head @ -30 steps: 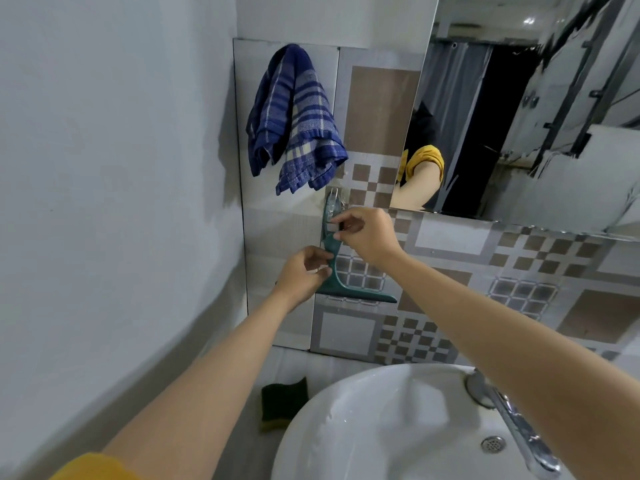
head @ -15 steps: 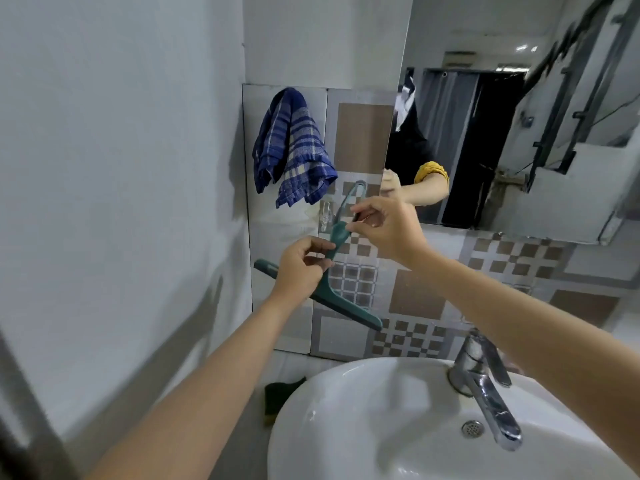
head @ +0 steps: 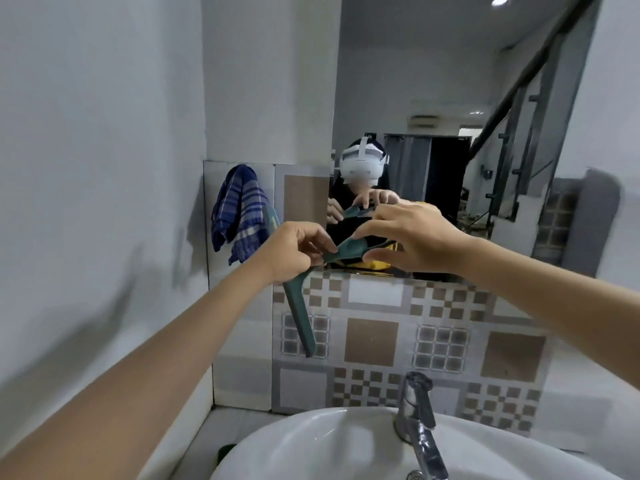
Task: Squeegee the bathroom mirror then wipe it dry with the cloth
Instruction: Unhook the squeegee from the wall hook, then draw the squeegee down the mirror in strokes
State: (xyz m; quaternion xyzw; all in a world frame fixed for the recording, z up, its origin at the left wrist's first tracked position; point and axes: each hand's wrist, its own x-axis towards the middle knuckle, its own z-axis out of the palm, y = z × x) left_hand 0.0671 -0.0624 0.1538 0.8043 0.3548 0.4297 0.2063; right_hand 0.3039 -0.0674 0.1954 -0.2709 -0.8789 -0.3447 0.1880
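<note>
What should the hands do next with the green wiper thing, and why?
Probably settle the right hand onto the handle and lift the squeegee up to the mirror. Both hands hold it in front of the glass, the left hand near its neck, with the blade hanging down over the tiles. The blue cloth hangs on the wall for later.

Access to the mirror [head: 485, 98] is being left open above; the tap [head: 417, 414] is obstructing the approach from below.
</note>
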